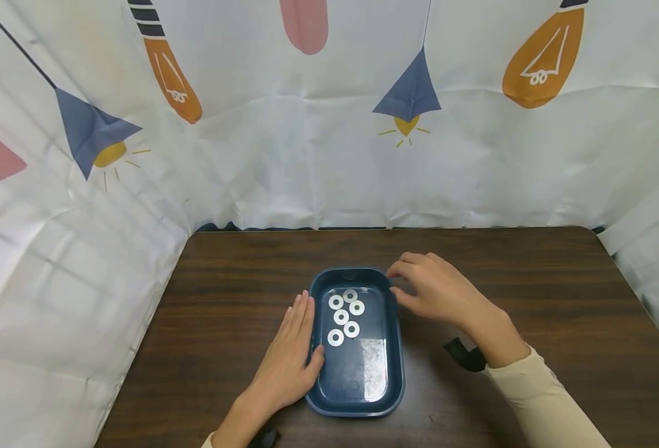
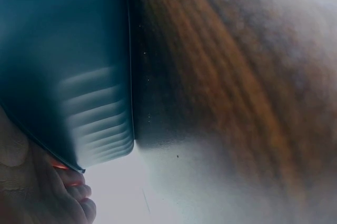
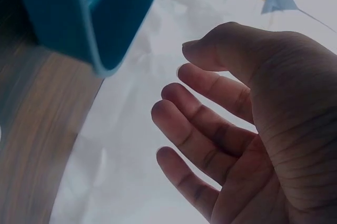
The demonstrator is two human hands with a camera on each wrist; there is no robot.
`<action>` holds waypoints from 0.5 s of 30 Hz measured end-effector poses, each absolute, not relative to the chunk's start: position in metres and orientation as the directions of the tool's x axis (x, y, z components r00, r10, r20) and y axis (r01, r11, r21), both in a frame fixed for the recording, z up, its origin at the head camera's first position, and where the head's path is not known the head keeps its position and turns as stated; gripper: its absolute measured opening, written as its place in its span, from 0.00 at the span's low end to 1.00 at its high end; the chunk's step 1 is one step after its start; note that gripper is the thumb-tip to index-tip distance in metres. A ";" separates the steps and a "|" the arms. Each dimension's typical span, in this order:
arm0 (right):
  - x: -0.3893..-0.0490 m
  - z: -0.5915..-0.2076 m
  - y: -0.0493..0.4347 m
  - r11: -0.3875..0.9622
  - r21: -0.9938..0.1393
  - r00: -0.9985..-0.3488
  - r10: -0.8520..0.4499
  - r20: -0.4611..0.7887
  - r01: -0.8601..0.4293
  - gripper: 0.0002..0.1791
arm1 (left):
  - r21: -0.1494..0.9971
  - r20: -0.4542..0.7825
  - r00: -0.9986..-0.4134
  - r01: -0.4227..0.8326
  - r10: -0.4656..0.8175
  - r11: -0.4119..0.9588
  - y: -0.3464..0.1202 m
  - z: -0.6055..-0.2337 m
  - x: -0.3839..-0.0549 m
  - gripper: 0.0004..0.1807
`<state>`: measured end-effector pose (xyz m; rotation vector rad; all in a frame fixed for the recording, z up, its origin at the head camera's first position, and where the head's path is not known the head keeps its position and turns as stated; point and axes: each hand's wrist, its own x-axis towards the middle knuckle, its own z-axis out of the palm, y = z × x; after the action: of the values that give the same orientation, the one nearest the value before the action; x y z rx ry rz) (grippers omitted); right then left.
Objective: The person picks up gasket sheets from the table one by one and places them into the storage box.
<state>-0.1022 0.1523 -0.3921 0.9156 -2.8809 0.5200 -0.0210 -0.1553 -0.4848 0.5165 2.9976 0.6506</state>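
A dark blue rectangular tray [image 1: 351,389] lies on the table, its long sides pointing away from me. Inside are several flat white rings like washers [image 1: 330,338], grouped toward the far left part. My left hand [image 1: 292,358] lies along the tray's left side with its fingers straight and thumb at the rim; in the left wrist view its fingers [image 2: 73,184] show beside the tray wall [image 2: 63,34]. Close to the far right corner is my right hand [image 1: 438,289], fingers loosely bent. In the right wrist view a gap shows between its fingertips [image 3: 168,116] and the tray, with nothing held.
The brown wood-grain table [image 1: 223,298] extends on both sides of the tray. A white curtain [image 1: 307,174] printed with lamps and bulbs hangs behind the table and at its sides. A black strap [image 1: 466,356] hangs by the right wrist.
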 end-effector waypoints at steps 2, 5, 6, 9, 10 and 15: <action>-0.102 -0.395 0.159 0.770 -0.309 -0.829 -0.535 0.164 -0.558 0.12 | 0.404 0.043 -0.943 0.319 0.331 0.857 -0.155 -0.485 -0.021 0.49; -0.100 -0.400 0.170 0.774 -0.332 -0.841 -0.517 0.158 -0.538 0.11 | 0.399 0.046 -0.941 0.325 0.336 0.857 -0.155 -0.485 -0.021 0.49; -0.099 -0.401 0.173 0.775 -0.340 -0.845 -0.512 0.156 -0.533 0.11 | 0.397 0.045 -0.941 0.325 0.335 0.858 -0.155 -0.484 -0.021 0.49; -0.098 -0.407 0.182 0.776 -0.361 -0.854 -0.499 0.149 -0.517 0.12 | 0.392 0.047 -0.942 0.324 0.333 0.861 -0.155 -0.484 -0.020 0.49; -0.097 -0.409 0.184 0.777 -0.368 -0.857 -0.495 0.144 -0.511 0.12 | 0.394 0.044 -0.942 0.323 0.333 0.861 -0.155 -0.484 -0.020 0.49; -0.098 -0.419 0.190 0.780 -0.375 -0.862 -0.491 0.129 -0.501 0.12 | 0.397 0.050 -0.942 0.324 0.332 0.859 -0.156 -0.484 -0.020 0.49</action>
<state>-0.0980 0.1900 -0.4191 0.8190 -2.9412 0.6304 -0.0197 -0.1560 -0.4839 0.5305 3.0098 0.6374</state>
